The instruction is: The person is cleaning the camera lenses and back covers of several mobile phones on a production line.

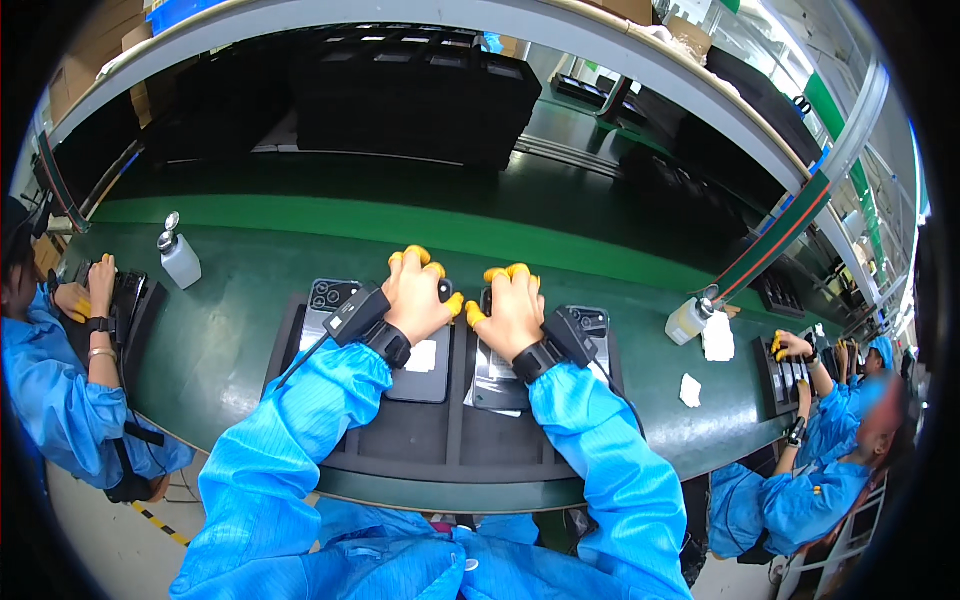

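Note:
A black foam tray (400,440) lies on the bench before me with several smartphones in its upper part. My left hand (415,300), yellow cots on its fingertips, curls over the upper end of a dark phone (428,388); a dark rounded part shows between thumb and forefinger. Likewise, my right hand (510,315) bends its cotted fingers round the top of the phone (496,396) beside it. The palms hide much of both phones. At the tray's outer left is a silver phone (313,325) with a camera cluster; another phone (590,322) sits at the outer right, partly behind my wrist.
A white pump bottle (180,260) stands at the left, another bottle (690,320) at the right. White wipes (718,338) lie near it. Stacked black trays (410,110) fill the back under a shelf (560,20). Co-workers in blue sit on both sides with trays.

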{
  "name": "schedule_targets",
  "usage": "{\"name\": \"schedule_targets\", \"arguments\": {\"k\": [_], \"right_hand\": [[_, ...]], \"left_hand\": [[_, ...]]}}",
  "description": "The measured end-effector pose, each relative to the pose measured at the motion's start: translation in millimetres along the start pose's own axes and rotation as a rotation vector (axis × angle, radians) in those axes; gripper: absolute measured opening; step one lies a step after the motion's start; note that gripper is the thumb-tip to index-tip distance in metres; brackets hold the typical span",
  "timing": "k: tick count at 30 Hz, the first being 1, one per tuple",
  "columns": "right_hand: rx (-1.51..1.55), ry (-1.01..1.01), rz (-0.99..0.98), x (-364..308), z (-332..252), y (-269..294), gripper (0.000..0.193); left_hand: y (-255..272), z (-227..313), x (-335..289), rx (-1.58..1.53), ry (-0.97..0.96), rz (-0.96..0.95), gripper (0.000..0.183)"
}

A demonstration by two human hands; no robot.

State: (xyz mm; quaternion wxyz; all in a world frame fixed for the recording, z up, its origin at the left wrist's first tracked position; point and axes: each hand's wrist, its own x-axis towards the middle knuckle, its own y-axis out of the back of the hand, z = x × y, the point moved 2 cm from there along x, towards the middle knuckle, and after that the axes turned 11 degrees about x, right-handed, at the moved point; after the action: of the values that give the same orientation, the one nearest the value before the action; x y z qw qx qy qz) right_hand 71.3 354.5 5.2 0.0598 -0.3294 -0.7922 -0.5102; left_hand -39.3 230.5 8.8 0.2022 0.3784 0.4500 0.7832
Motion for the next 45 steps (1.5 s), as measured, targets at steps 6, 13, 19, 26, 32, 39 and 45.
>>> {"name": "schedule_targets", "arguments": {"k": [6, 13, 19, 26, 32, 39, 45], "right_hand": [[-0.201, 0.008, 0.110, -5, 20, 41, 0.053], [-0.367, -0.479, -0.244, -7, 62, 75, 0.061], [-0.356, -0.455, -0.241, -2, 68, 77, 0.055], [-0.402, -0.389, -0.119, -3, 79, 76, 0.056], [-0.101, -0.199, -0.058, -13, 50, 149, 0.046], [0.069, -0.090, -0.436, -105, 45, 152, 0.020], [-0.091, 0.016, -0.468, -120, 33, 130, 0.025]], "left_hand": [[19, -20, 0, 0.407, 0.010, 0.237, 0.063], [42, -61, -7, 0.459, 0.404, -0.306, 0.072], [39, -62, -8, 0.426, 0.320, -0.150, 0.054], [34, -65, -2, 0.395, 0.296, -0.070, 0.050], [34, -59, -6, 0.281, 0.101, 0.174, 0.045], [43, 28, -33, -0.034, -0.340, 0.218, 0.053], [29, 86, -56, -0.118, -0.658, 0.038, 0.045]]}}
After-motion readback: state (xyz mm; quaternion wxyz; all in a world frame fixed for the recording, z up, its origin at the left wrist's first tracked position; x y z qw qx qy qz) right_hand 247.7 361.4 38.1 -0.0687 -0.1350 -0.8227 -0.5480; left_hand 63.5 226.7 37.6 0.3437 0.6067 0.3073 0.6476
